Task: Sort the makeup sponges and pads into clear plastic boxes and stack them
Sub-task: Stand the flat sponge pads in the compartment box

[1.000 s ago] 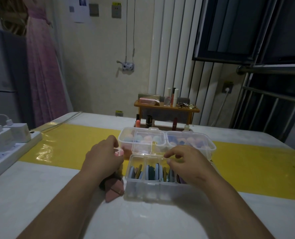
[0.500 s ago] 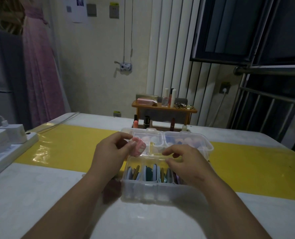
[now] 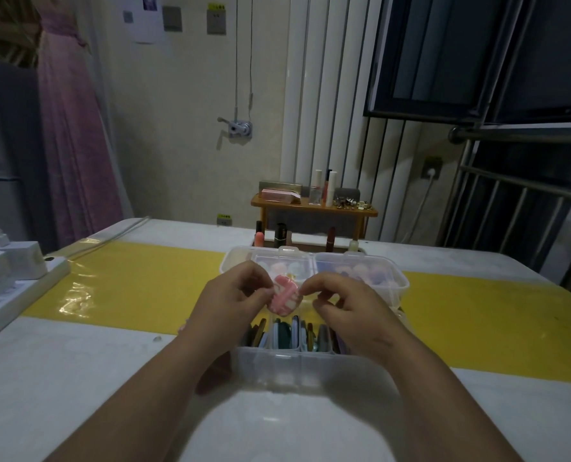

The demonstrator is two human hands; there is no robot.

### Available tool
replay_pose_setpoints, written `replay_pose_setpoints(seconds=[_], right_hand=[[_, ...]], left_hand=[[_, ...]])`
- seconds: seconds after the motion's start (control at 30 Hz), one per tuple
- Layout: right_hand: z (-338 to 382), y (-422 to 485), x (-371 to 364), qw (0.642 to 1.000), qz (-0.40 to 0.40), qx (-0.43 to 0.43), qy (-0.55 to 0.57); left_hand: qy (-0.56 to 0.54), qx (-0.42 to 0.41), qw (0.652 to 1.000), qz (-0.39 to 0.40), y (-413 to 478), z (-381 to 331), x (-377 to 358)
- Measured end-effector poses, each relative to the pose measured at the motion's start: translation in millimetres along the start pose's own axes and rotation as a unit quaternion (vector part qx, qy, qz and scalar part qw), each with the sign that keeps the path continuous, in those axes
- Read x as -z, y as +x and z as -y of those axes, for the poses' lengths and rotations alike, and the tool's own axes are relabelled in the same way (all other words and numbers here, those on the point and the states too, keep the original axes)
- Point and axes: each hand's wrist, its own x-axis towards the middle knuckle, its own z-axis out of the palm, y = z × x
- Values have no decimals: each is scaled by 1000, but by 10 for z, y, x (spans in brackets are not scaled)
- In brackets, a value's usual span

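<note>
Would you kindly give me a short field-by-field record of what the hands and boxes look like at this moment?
Left hand: pinches pink pad
Right hand: fingertips at the pad's right edge, grip unclear
Pad position: above near box
Near box: open, pads standing on edge
Far box: lid closed, sponges inside

1. A person's left grip point(image 3: 230, 301) pinches a round pink-and-white makeup pad point(image 3: 284, 295); the right grip point(image 3: 350, 311), fingers curled, meets the pad's opposite edge.
2. The pad is held above an open clear plastic box point(image 3: 297, 365) packed with upright coloured pads point(image 3: 287, 335).
3. Behind stands a lidded clear plastic box point(image 3: 394, 281) of pastel sponges point(image 3: 279, 269), on a white tabletop point(image 3: 77, 378) crossed by a yellow band point(image 3: 137, 281).
</note>
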Motion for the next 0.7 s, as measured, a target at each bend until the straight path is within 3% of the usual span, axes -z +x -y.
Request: replay_pose_setpoints(seconds=[0.13, 0.33, 0.53, 0.7], right_hand=[[-8, -1, -12, 1000, 5, -4, 0], [-56, 4, 61, 994, -100, -18, 34], [-97, 17, 141, 984, -169, -20, 60], [-123, 14, 178, 979, -194, -36, 50]], left_hand=[[-5, 0, 1000, 15, 1, 12, -7], [56, 12, 998, 27, 10, 15, 0], [101, 115, 988, 21, 45, 62, 17], [108, 136, 985, 19, 19, 57, 14]])
